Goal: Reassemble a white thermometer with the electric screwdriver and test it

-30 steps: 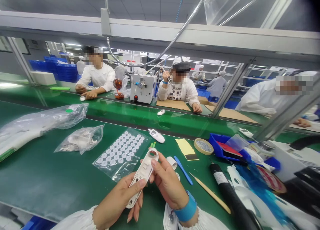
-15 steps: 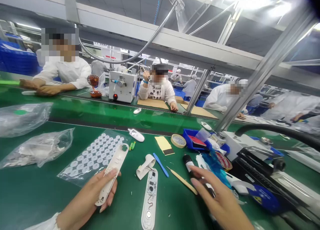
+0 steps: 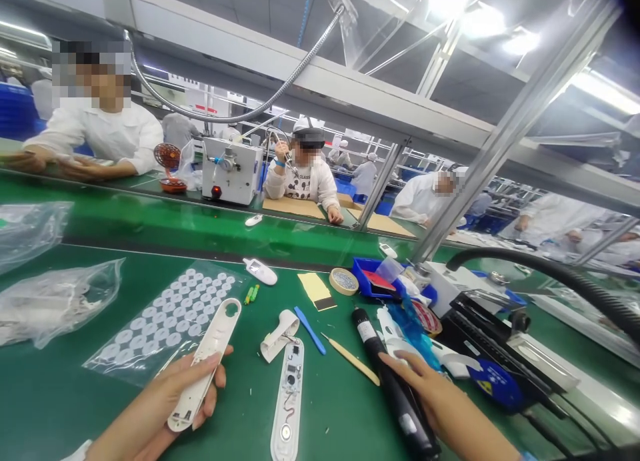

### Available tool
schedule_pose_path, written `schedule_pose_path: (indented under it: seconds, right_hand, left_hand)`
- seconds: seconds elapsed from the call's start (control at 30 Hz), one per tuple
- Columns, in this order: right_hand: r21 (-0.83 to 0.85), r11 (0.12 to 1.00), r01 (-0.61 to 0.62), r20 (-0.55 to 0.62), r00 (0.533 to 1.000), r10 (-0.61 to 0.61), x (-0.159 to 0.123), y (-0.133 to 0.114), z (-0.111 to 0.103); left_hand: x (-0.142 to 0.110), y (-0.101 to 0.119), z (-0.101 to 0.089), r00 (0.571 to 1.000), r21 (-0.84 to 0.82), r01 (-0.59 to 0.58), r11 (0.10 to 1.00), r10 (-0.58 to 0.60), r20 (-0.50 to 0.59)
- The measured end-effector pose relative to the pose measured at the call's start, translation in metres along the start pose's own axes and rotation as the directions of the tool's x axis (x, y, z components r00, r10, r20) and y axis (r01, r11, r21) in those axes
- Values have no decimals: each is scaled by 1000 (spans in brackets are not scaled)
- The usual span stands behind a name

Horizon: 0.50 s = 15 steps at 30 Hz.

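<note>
Here, a green workbench (image 3: 243, 407) is spreading beneath everything near; clock positions are being counted from the open circuit half (image 3: 287, 411) lying on it, twelve pointing away from the wearer. Beyond, at twelve, a co-worker in white (image 3: 306, 186) is sitting with one hand raised. At ten, a bagged sheet of white discs (image 3: 171, 311) is lying flat. At three, a thick black driver (image 3: 400, 404) is slanting toward the wearer, and the right hand (image 3: 417, 379) is touching it, fingers over its side; whether they are fully closing round it, I cannot tell. At nine, the left hand (image 3: 167, 384) is grasping the slim white shell (image 3: 219, 331), its ringed end tilting up toward one. The circuit half itself is lying face up, showing reddish wires, with a white curled piece (image 3: 273, 344) at its top end. At two, a wooden stick (image 3: 353, 359) is lying near the driver; at one, a blue flat tool (image 3: 310, 330); at eleven, two small green cylinders (image 3: 255, 293) are lying side by side.
</note>
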State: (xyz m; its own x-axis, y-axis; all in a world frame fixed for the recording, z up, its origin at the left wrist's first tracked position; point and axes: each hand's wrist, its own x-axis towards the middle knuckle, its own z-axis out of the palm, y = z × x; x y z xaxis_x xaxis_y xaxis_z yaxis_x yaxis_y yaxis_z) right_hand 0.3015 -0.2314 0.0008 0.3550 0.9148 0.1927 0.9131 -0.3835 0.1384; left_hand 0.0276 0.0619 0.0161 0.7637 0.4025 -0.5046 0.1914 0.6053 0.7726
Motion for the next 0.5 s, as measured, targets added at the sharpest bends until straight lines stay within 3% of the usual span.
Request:
schedule_pose_path:
  seconds: [0.13, 0.33, 0.5]
  right_hand:
    - [-265, 958, 113, -126, 981, -150, 2, 2, 7]
    - [-179, 913, 367, -118, 913, -390, 15, 11, 14]
    - [-250, 863, 439, -167, 858, -485, 28, 13, 19]
  left_hand:
    - [-2, -2, 3, 999, -2, -50, 999, 50, 0]
    - [1, -6, 8, 998, -158, -63, 986, 62, -7]
    - [0, -11, 7, 998, -285, -56, 957, 65, 23]
